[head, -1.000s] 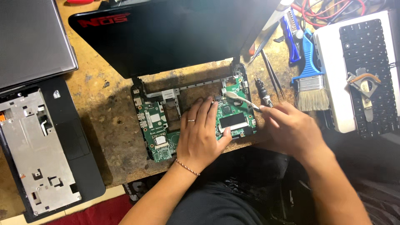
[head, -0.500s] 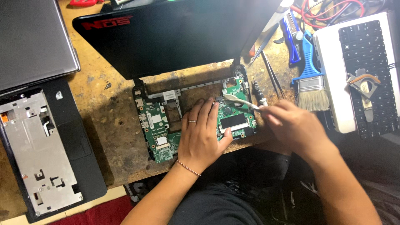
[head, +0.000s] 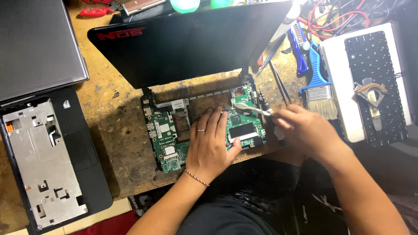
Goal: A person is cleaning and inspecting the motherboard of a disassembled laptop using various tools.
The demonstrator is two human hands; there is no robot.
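Note:
A small opened laptop lies on the brown workbench with its green circuit board [head: 163,135] bared and its black lid [head: 191,39] tilted back. My left hand [head: 209,146], with a ring and a thin wrist band, rests flat on the middle of the board. My right hand [head: 305,130] grips a thin white-tipped stick [head: 249,107]. The stick's pale tip touches the board's upper right part, close to a dark square chip [head: 237,118].
A black laptop bottom case with a grey metal plate [head: 43,161] lies at the left, below a closed grey laptop [head: 35,43]. A blue-handled brush [head: 320,82], thin metal tools [head: 278,82], red cables and a white laptop with black keyboard [head: 374,87] are at the right.
The view has shifted slightly. My right hand with the stick has moved a little over the right part of the board. My left hand stays flat on the board.

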